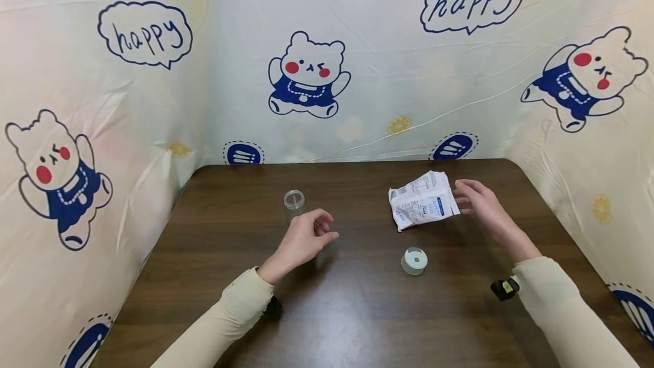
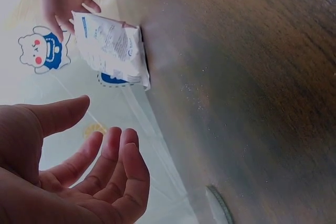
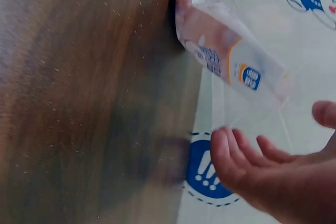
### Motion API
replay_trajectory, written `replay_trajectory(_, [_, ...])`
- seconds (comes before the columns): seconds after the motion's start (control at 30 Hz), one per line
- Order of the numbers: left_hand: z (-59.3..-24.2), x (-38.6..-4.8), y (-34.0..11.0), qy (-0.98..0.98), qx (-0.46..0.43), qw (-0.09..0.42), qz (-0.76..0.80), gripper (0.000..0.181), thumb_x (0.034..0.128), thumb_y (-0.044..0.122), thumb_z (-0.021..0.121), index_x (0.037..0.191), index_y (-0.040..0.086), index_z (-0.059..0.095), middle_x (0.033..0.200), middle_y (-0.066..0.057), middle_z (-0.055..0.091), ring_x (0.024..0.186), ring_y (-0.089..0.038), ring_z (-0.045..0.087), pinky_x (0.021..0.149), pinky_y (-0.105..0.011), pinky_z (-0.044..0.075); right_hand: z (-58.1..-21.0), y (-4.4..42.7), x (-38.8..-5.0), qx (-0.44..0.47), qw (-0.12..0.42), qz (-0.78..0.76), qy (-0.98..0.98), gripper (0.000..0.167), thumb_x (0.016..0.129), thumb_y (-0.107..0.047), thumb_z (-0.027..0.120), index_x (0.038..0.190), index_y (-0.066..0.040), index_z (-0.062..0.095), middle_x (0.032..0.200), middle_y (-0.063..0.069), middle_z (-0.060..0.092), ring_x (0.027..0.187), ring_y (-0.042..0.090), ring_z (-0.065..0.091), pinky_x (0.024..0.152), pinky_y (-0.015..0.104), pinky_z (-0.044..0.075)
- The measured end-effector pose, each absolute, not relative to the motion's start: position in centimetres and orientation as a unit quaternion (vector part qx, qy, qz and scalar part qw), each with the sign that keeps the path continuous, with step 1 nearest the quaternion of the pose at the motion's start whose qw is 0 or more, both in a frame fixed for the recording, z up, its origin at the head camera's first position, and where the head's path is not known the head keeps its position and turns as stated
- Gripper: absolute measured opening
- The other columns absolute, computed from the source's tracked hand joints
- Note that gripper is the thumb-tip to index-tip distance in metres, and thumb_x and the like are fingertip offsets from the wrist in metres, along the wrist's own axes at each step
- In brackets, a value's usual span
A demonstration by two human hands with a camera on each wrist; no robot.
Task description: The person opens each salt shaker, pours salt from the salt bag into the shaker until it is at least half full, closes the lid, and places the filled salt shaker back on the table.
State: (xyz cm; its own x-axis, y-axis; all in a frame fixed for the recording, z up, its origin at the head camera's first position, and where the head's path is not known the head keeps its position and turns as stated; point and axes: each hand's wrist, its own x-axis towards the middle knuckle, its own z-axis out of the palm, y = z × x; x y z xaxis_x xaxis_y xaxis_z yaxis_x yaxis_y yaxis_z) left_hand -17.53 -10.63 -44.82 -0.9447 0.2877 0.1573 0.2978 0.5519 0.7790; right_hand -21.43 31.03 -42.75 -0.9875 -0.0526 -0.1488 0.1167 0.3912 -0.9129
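Note:
A white printed packet (image 1: 423, 200) lies on the table's right half; its pinkish front with an orange line shows in the right wrist view (image 3: 215, 45). Just right of it is my right hand (image 1: 482, 209), fingers loosely bent and apart from the packet in the right wrist view. My left hand (image 1: 304, 238) hovers in front of a clear, open-topped jar (image 1: 294, 200), partly hiding it. Thumb and fingers of that hand (image 2: 89, 166) are spread apart in the left wrist view, with nothing between them. A round container or lid with a pale top (image 1: 414, 260) sits nearer me, below the packet.
The dark wooden table (image 1: 347, 311) reaches back to a pale curtain (image 1: 378, 78) printed with bears, which also hangs along both sides. A dark wrist device (image 1: 504, 288) sits by the right sleeve.

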Motion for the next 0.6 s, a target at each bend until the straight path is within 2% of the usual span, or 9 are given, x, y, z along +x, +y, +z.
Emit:
replay_trajectory(0.13, [-44.7, -17.5, -10.7, -0.88, -0.166, 0.007, -0.445, 0.021, 0.0887, 0.009, 0.086, 0.103, 0.008, 0.071, 0.085, 0.002, 0.066, 0.076, -0.013, 0.065, 0.074, -0.032, 0.055, -43.0, 31.6, -22.8, -0.005, 0.137, -0.598, 0.79, 0.086, 0.112, -0.055, 0.039, 0.163, 0.009, 0.013, 0.16, 0.036, 0.031, 0.126, 0.024, 0.055, 0.09, 0.024, 0.052])
replay_trajectory(0.27, [-44.6, -17.4, -10.9, -0.881, -0.162, 0.002, -0.444, 0.021, 0.0888, 0.009, 0.086, 0.104, 0.008, 0.071, 0.086, 0.002, 0.067, 0.077, -0.014, 0.065, 0.075, -0.032, 0.055, -43.3, 31.8, -23.7, -0.033, 0.167, -0.612, 0.772, 0.08, 0.113, -0.052, 0.036, 0.162, 0.008, 0.016, 0.158, 0.035, 0.035, 0.116, 0.012, 0.06, 0.092, 0.026, 0.052])
replay_trajectory(0.33, [-44.6, -17.5, -11.0, -0.881, -0.163, 0.002, -0.443, 0.021, 0.0889, 0.009, 0.086, 0.104, 0.008, 0.071, 0.086, 0.002, 0.067, 0.077, -0.014, 0.065, 0.075, -0.032, 0.055, -43.5, 31.7, -24.1, -0.038, 0.172, -0.616, 0.767, 0.078, 0.114, -0.051, 0.036, 0.161, 0.008, 0.018, 0.152, 0.032, 0.042, 0.112, 0.009, 0.062, 0.091, 0.027, 0.053])
replay_trajectory(0.6, [-44.4, -17.7, -11.4, -0.884, -0.166, 0.017, -0.438, 0.021, 0.0883, 0.009, 0.086, 0.103, 0.008, 0.071, 0.085, 0.001, 0.066, 0.075, -0.014, 0.065, 0.074, -0.033, 0.056, -44.0, 31.0, -25.4, -0.049, 0.198, -0.616, 0.761, 0.074, 0.114, -0.05, 0.037, 0.157, 0.009, 0.027, 0.125, 0.008, 0.064, 0.103, 0.011, 0.067, 0.088, 0.031, 0.057])
